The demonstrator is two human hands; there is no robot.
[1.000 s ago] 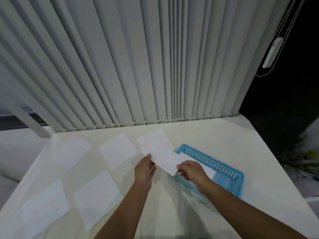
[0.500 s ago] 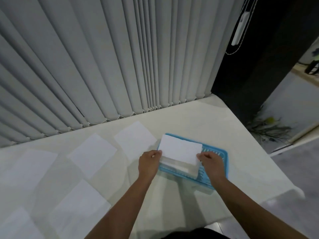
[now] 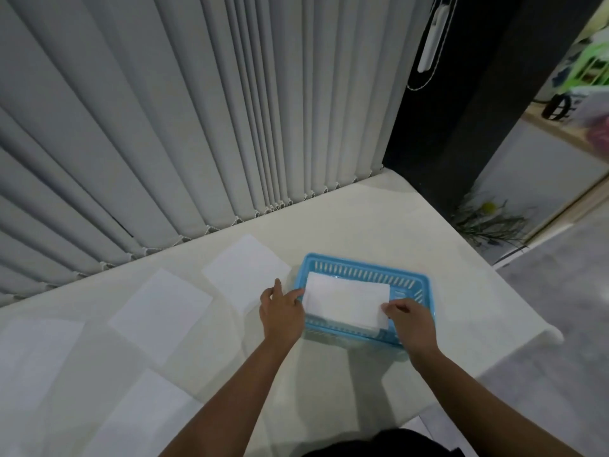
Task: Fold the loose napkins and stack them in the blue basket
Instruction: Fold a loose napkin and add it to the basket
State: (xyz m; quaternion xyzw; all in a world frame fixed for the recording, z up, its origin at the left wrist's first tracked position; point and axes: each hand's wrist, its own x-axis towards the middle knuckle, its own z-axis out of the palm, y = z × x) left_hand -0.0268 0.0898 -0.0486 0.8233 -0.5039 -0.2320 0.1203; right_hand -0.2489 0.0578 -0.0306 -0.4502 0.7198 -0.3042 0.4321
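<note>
A folded white napkin (image 3: 346,300) lies inside the blue basket (image 3: 365,267) on the cream table. My left hand (image 3: 281,310) is at the basket's left end, thumb and fingers apart, with the index fingertip touching the napkin's left edge. My right hand (image 3: 410,319) is at the basket's near right corner, its fingers pinched on the napkin's right near corner. Several loose flat napkins lie to the left: one (image 3: 247,270) right beside the basket, another (image 3: 161,311) further left, and one (image 3: 138,420) near the front.
Grey vertical blinds (image 3: 197,127) hang along the table's far edge. The table (image 3: 379,219) ends just right of the basket, with grey floor (image 3: 560,308) and a dark wall beyond. Another napkin (image 3: 36,351) lies at the far left.
Both hands have lowered the folded napkin from above the basket down into it. My left hand's grip has loosened to a fingertip touch. The view has swung right.
</note>
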